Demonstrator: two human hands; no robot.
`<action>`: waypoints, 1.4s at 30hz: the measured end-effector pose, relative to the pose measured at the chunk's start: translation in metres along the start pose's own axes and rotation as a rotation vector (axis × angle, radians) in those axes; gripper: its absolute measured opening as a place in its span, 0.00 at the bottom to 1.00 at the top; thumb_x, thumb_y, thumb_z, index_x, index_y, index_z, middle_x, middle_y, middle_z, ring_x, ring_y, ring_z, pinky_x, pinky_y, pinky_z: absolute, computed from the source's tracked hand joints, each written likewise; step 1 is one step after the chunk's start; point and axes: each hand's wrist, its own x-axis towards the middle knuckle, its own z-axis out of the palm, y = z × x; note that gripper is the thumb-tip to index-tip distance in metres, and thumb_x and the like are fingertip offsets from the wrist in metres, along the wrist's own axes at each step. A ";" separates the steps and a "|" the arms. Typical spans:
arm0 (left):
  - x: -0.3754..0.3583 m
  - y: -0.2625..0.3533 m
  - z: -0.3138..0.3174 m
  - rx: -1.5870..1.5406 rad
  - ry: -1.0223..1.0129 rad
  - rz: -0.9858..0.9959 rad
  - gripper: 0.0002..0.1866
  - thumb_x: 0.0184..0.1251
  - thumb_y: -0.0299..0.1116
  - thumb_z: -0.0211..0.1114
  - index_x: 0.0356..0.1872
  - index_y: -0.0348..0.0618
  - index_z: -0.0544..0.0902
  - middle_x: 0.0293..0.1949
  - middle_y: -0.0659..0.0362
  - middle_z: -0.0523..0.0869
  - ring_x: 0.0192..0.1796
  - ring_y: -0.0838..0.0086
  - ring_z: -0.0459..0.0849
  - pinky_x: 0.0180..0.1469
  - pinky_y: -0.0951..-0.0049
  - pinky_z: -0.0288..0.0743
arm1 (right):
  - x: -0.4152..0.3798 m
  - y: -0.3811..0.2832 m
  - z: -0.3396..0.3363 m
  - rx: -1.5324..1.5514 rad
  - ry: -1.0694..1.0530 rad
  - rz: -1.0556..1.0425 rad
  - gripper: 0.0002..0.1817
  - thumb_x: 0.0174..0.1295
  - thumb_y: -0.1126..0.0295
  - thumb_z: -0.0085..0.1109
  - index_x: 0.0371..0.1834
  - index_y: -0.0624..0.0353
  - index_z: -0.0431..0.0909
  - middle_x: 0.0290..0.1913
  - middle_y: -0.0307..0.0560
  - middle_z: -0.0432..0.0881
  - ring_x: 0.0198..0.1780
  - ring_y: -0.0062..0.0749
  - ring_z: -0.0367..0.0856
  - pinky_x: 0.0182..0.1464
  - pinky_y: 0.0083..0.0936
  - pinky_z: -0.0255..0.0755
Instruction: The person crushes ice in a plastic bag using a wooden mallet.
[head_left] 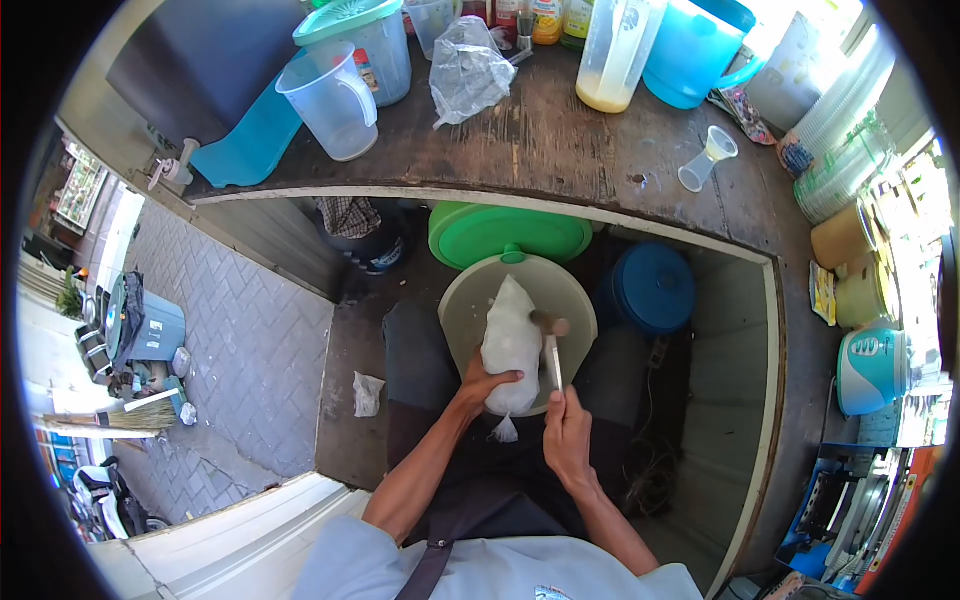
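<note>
My left hand (487,384) is wrapped round the lower left side of a bag of ice (512,345), a long white frosted block in clear plastic with a knotted end toward me. The bag lies tilted over the mouth of a pale bucket (463,300) between my knees. In my right hand (568,437) is a hammer (555,365), gripped by its light handle. Its brownish head is right at the upper right side of the ice bag.
Behind the bucket leans a green lid (510,232); a blue lidded container (653,288) stands to its right. The wooden counter (520,150) above holds a clear measuring jug (330,105), a crumpled plastic bag (472,75) and a blue pitcher (695,50). Crumpled plastic (368,394) lies at left.
</note>
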 end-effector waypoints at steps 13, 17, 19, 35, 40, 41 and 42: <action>-0.029 0.024 0.007 -0.613 -0.242 0.175 0.43 0.56 0.51 0.66 0.66 0.34 0.60 0.58 0.47 0.74 0.60 0.58 0.75 0.60 0.60 0.71 | 0.001 -0.017 -0.001 0.424 0.115 0.134 0.36 0.39 0.59 0.81 0.42 0.62 0.63 0.34 0.43 0.72 0.37 0.25 0.77 0.35 0.23 0.74; 0.009 0.064 0.001 -0.614 -0.015 0.142 0.39 0.66 0.58 0.55 0.65 0.34 0.63 0.61 0.48 0.73 0.60 0.57 0.75 0.64 0.58 0.67 | 0.015 0.015 0.002 0.404 0.098 0.026 0.39 0.33 0.63 0.83 0.43 0.62 0.62 0.38 0.46 0.74 0.40 0.29 0.79 0.37 0.25 0.77; 0.025 0.044 0.003 -0.493 0.115 0.037 0.33 0.67 0.50 0.59 0.63 0.35 0.65 0.58 0.49 0.75 0.59 0.59 0.76 0.61 0.58 0.69 | 0.021 0.023 0.003 0.305 0.077 0.062 0.42 0.30 0.61 0.84 0.45 0.63 0.63 0.42 0.51 0.75 0.41 0.32 0.79 0.39 0.26 0.77; 0.006 0.029 -0.032 -0.629 0.078 -0.132 0.34 0.64 0.56 0.59 0.61 0.38 0.69 0.59 0.49 0.75 0.63 0.55 0.72 0.67 0.53 0.62 | 0.030 0.088 0.003 0.323 -0.146 0.161 0.51 0.25 0.53 0.84 0.52 0.72 0.67 0.47 0.56 0.74 0.50 0.40 0.76 0.53 0.31 0.70; 0.014 0.034 -0.029 -0.502 0.129 -0.177 0.29 0.62 0.45 0.63 0.59 0.38 0.71 0.56 0.49 0.78 0.58 0.57 0.76 0.63 0.56 0.68 | 0.032 0.089 0.006 0.412 -0.151 0.300 0.46 0.28 0.56 0.83 0.51 0.71 0.68 0.46 0.55 0.75 0.49 0.38 0.76 0.52 0.30 0.70; 0.015 0.033 -0.026 -0.550 0.144 -0.179 0.28 0.62 0.43 0.64 0.59 0.38 0.71 0.55 0.49 0.79 0.57 0.58 0.78 0.61 0.57 0.71 | 0.032 0.088 0.006 0.473 -0.152 0.369 0.45 0.30 0.58 0.82 0.50 0.71 0.68 0.45 0.54 0.76 0.48 0.37 0.77 0.52 0.30 0.70; 0.017 0.033 -0.024 -0.549 0.142 -0.180 0.28 0.62 0.43 0.64 0.59 0.38 0.71 0.55 0.49 0.79 0.57 0.58 0.78 0.61 0.57 0.71 | 0.033 0.087 0.005 0.474 -0.149 0.370 0.45 0.30 0.58 0.82 0.50 0.71 0.68 0.45 0.54 0.76 0.48 0.37 0.77 0.52 0.30 0.70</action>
